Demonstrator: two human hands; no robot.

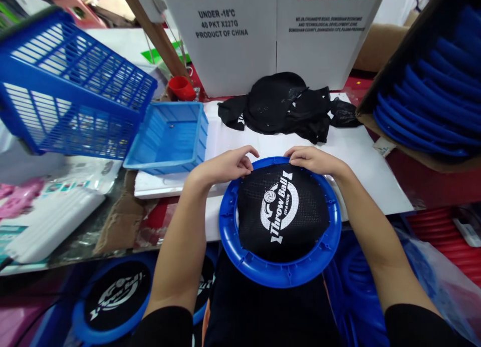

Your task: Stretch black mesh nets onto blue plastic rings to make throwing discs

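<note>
A blue plastic ring (280,276) rests at the table's front edge, over my lap. Inside it lies a round black mesh net (250,212) printed with a white "Throw Ball" logo. My left hand (236,164) is at the ring's upper left, its fingers bent and pinched at the net's edge. Across from it, my right hand (310,159) grips the upper right of the rim, fingertips on the net's border. A gap shows between the net and the ring at the left. Behind the ring, a pile of black mesh nets (278,104) lies on the white board (361,161).
A light-blue bin (169,136) and a tilted blue basket (75,86) stand at the left. White cartons (278,46) rise behind. At right, a box holds stacked blue rings (424,101). A netted ring (116,299) lies below left; red rings (443,237) sit lower right.
</note>
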